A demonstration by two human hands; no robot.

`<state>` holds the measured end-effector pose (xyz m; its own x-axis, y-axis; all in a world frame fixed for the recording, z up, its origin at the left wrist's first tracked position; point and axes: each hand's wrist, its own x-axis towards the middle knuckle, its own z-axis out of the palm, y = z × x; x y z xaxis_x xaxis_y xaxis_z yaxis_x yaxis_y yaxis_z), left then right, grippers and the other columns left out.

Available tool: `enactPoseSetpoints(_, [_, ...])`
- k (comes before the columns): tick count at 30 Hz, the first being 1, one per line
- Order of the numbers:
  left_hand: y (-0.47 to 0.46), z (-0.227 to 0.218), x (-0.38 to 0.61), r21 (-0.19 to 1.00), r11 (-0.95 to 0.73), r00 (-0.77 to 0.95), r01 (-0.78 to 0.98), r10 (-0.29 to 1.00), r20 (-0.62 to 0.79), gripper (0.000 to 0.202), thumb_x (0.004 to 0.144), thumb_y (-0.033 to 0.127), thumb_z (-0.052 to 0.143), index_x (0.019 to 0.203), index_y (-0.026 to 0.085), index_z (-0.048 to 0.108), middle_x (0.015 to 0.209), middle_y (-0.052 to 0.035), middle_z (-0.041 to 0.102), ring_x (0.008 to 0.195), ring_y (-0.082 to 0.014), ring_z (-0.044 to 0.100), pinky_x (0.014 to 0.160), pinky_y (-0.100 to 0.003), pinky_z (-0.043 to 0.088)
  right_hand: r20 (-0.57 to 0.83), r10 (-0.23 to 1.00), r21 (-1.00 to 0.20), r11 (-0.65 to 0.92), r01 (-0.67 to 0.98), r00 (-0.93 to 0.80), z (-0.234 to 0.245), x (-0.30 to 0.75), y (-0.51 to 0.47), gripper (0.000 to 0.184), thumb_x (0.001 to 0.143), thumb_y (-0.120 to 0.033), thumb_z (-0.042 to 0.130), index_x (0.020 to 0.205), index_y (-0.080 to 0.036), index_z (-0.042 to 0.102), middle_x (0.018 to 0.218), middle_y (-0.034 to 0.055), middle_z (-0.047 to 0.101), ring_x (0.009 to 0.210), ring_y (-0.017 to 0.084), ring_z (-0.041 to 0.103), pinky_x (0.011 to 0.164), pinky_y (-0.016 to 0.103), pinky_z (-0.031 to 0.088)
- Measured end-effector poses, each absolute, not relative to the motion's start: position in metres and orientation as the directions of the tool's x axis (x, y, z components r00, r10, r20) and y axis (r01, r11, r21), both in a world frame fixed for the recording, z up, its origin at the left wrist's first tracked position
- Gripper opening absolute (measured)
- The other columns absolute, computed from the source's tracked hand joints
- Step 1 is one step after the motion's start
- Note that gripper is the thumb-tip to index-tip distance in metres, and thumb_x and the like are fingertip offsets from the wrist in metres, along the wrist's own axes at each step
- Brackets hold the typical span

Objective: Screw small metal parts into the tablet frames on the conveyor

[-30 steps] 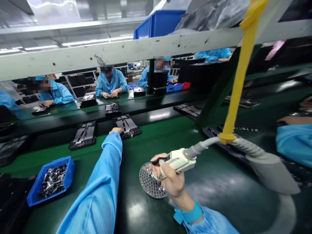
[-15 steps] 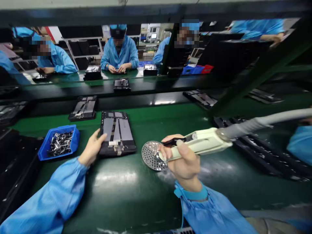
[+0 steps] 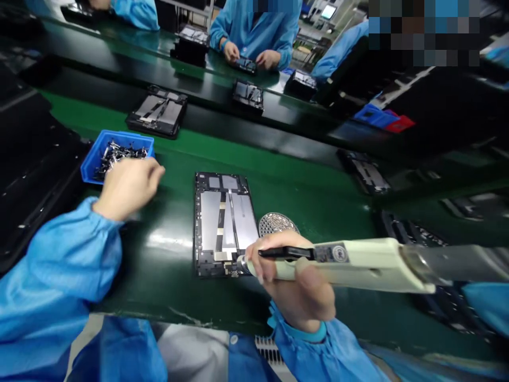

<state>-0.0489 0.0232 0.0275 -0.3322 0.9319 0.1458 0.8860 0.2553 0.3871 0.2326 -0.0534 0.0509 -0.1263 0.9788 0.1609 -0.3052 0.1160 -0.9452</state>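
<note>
My left hand (image 3: 129,185) hangs over the near side of a blue bin (image 3: 89,163) of small metal and black parts (image 3: 113,155). Its fingers are curled together, and whatever they may hold is hidden. My right hand (image 3: 292,276) is wrapped round a pale green electric screwdriver (image 3: 366,260) with a black lever. The screwdriver's front end is at the lower right corner of an opened tablet (image 3: 207,223), which lies flat with its inner side up. Behind my right hand is a round metal plate full of holes (image 3: 276,223), partly covered.
Another opened tablet (image 3: 159,111) lies beyond the bin. Dark casings (image 3: 32,170) are stacked at the left. A thick grey cable (image 3: 457,262) runs right from the screwdriver. A co-worker (image 3: 254,32) handles a device across the bench, near another opened tablet (image 3: 248,95).
My left hand has let go of the tablet and moved left to the blue bin. My right hand has brought the screwdriver from the holed plate to the tablet's lower corner. The view has tilted.
</note>
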Motion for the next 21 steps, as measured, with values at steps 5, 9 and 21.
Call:
enactPoseSetpoints(5, [0.054,0.028,-0.086,0.081,0.304,-0.298,0.949,0.951,-0.081,0.03,0.092,0.015,0.059,0.111,-0.002,0.073,0.11,-0.0139,0.07,0.122,-0.0438,0.065,0.101,-0.064,0.051,0.166,0.973,-0.948,0.112,-0.298,-0.162,0.041,0.232,-0.052,0.031,0.083,-0.055,0.078,0.085,-0.024,0.08,0.044,-0.0031,0.052,0.04,0.016,0.051,0.043,0.032,0.043])
enactPoseSetpoints(9, [0.056,0.019,-0.091,0.114,0.318,-0.307,0.941,0.946,-0.106,0.031,0.089,0.018,0.061,0.114,0.007,0.075,0.114,-0.0167,0.072,0.122,-0.0399,0.066,0.103,-0.059,0.053,0.203,0.965,-0.94,0.144,-0.31,-0.168,0.034,0.233,-0.05,0.032,0.085,-0.053,0.077,0.085,-0.021,0.079,0.046,-0.0029,0.055,0.038,0.015,0.05,0.042,0.031,0.042])
enactPoseSetpoints(21, [0.047,0.035,-0.094,0.272,0.382,-0.417,0.883,0.905,0.082,0.037,0.095,0.026,0.048,0.116,0.001,0.065,0.129,-0.0147,0.067,0.138,-0.0403,0.052,0.119,-0.058,0.032,0.242,0.946,-0.925,0.157,-0.347,-0.216,0.036,0.231,-0.055,0.03,0.086,-0.051,0.076,0.083,-0.022,0.077,0.046,-0.0044,0.052,0.041,0.015,0.049,0.05,0.031,0.044])
